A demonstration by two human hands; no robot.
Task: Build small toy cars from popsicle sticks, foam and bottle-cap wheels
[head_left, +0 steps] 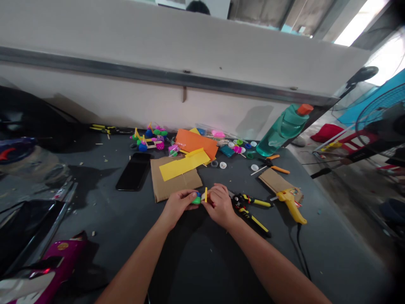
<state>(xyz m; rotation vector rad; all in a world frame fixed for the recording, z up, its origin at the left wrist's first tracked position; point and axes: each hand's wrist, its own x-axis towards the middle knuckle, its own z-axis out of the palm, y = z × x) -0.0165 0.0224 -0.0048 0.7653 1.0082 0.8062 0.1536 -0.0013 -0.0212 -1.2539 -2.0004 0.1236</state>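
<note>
My left hand [177,206] pinches a small green and blue piece [196,200] between thumb and fingers, low over the table's middle. Close beside it, my right hand [220,206] is closed on a small yellow strip [206,194], standing upright at the fingertips. A pale bit shows between the two pieces; whether they touch I cannot tell. Cardboard [158,185] lies just beyond my hands, with a yellow paper strip [183,164] on it. Black-and-yellow pliers [249,207] rest right of my right hand.
A black phone [134,171] lies left of the cardboard. Colourful small assemblies [150,139] and orange paper [198,143] stretch along the wall. At right are a teal bottle [281,131], orange-handled pliers [275,164] and a corded yellow glue gun [291,204]. A magenta device [63,261] sits front left.
</note>
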